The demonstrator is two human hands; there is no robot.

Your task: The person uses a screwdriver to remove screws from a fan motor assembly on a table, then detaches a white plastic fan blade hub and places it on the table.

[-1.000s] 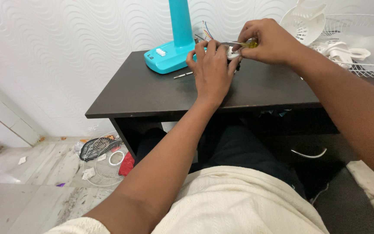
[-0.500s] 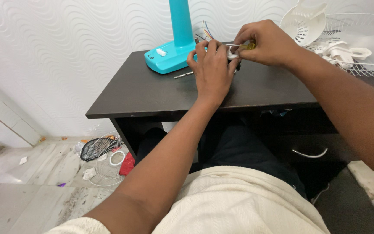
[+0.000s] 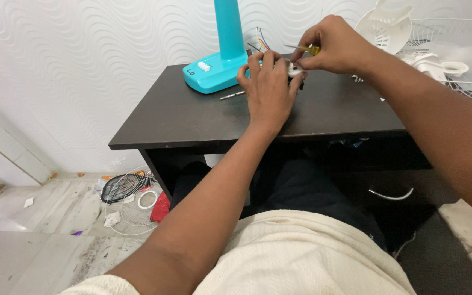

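My left hand (image 3: 269,87) rests on the dark table (image 3: 192,114) and covers a small white part (image 3: 294,69), gripping it; most of the part is hidden under my fingers. My right hand (image 3: 335,46) is just above and to the right, closed around a yellow-handled screwdriver (image 3: 304,49) whose metal shaft points left over the part. A turquoise fan stand base (image 3: 212,70) with its upright pole stands right behind my left hand, with coloured wires (image 3: 261,39) coming out beside it.
A thin metal rod (image 3: 231,95) lies on the table left of my hand. White fan blades (image 3: 383,24), a wire fan guard (image 3: 454,49) and white plastic parts sit at the far right. Another fan guard (image 3: 129,199) and scraps lie on the floor.
My right hand has lifted a little and moved back with the screwdriver, so the shaft now sits higher above the white part. My left hand has stayed in place.
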